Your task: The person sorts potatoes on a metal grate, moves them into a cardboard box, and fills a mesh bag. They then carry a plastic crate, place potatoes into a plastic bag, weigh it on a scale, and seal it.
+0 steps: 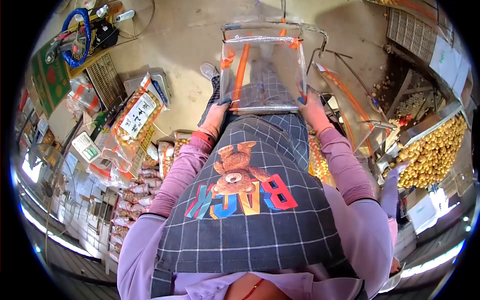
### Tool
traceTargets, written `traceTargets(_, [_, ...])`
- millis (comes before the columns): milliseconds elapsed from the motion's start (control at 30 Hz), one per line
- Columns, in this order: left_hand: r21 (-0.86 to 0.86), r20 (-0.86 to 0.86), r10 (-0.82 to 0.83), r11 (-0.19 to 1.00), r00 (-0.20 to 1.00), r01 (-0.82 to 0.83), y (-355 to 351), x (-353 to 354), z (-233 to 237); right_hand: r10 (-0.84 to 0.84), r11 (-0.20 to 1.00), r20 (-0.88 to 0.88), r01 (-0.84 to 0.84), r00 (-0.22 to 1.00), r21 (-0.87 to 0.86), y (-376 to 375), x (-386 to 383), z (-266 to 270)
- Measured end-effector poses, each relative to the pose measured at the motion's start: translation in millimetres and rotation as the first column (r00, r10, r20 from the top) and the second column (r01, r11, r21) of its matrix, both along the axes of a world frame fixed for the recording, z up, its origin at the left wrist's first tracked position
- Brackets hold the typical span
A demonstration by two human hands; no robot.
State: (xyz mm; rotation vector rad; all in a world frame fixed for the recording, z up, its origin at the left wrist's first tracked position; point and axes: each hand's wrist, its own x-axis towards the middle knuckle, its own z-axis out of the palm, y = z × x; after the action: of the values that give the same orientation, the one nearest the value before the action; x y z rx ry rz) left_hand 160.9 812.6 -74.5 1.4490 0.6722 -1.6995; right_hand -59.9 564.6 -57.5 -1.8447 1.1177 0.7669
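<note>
A clear plastic bag [272, 65] with orange stripes is stretched open at a metal frame [262, 25] in front of my body. My left hand [216, 116] grips the bag's near left corner, fingers closed round the edge. At the near right corner, my right hand [314, 107] pinches the plastic. Dark coverings show on some fingertips. Through the bag I see the checked apron [250, 200] and the floor, and nothing inside it that I can make out.
To the left, a filled bag of potatoes [136, 115] with a white label stands on a scale-like stand. Small potatoes [435, 152] fill a bin at right, where a co-worker's sleeve [390, 192] shows. More striped bags [345, 107] hang beside the frame. Packed bags [132, 205] are stacked at lower left.
</note>
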Motion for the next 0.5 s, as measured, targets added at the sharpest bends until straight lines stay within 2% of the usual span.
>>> traceTargets(33, [-0.007, 0.050, 0.106, 0.994, 0.993, -0.106, -2.7, -4.1, -0.8, 0.108, 0.983, 0.065, -0.097, 0.992, -0.154, 6.4, -3.8, -8.3])
traceTargets(67, [-0.071, 0.178, 0.133, 0.990, 0.975, -0.123, -3.9, -11.8, -0.9, 0.138, 0.985, 0.002, -0.137, 0.990, -0.108, 6.1, 1.2, -13.0])
traceTargets(100, [-0.029, 0.228, 0.178, 0.984, 0.957, -0.176, 4.5, -26.9, -16.8, 0.154, 0.981, 0.000, -0.153, 0.988, -0.117, 1.4, 4.7, -18.4])
traceTargets(200, [-0.098, 0.437, 0.047, 0.995, 0.898, -0.004, -6.8, -38.7, -19.2, 0.242, 0.958, -0.056, -0.248, 0.969, -0.145, -12.5, 23.0, -28.1])
traceTargets(233, [-0.139, 0.473, 0.150, 0.986, 0.868, -0.095, -18.9, -40.7, -19.5, 0.254, 0.953, -0.091, -0.265, 0.963, -0.145, -22.1, 33.0, -29.4])
traceTargets(300, [-0.132, 0.488, 0.097, 0.991, 0.867, -0.036, -36.6, -24.0, -18.0, 0.293, 0.939, -0.140, -0.312, 0.946, -0.143, -37.7, 63.9, -31.1])
traceTargets(367, [-0.367, 0.516, 0.267, 0.927, 0.814, -0.072, -39.8, -13.9, -30.9, 0.174, 0.950, -0.096, -0.192, 0.980, -0.245, -48.5, 89.5, -7.5])
traceTargets(400, [-0.399, 0.375, 0.407, 0.882, 0.833, -0.251, -36.8, -4.6, -29.8, 0.277, 0.876, -0.017, -0.260, 0.961, -0.407, -55.3, 88.3, -13.5])
traceTargets(433, [-0.410, 0.238, 0.547, 0.805, 0.802, -0.428, -27.5, 3.6, -23.8, 0.276, 0.860, -0.075, -0.281, 0.958, -0.425, -66.8, 79.6, -22.3])
traceTargets(467, [-0.408, 0.300, 0.616, 0.773, 0.728, -0.486, -11.4, 6.1, -33.4, -0.010, 0.958, -0.002, 0.009, 1.000, -0.288, -61.7, 103.9, 5.8])
traceTargets(500, [-0.408, 0.368, 0.674, 0.736, 0.641, -0.540, 15.4, 13.8, -45.7, -0.112, 0.945, 0.380, 0.217, 0.918, -0.244, -61.1, 97.7, -2.4])
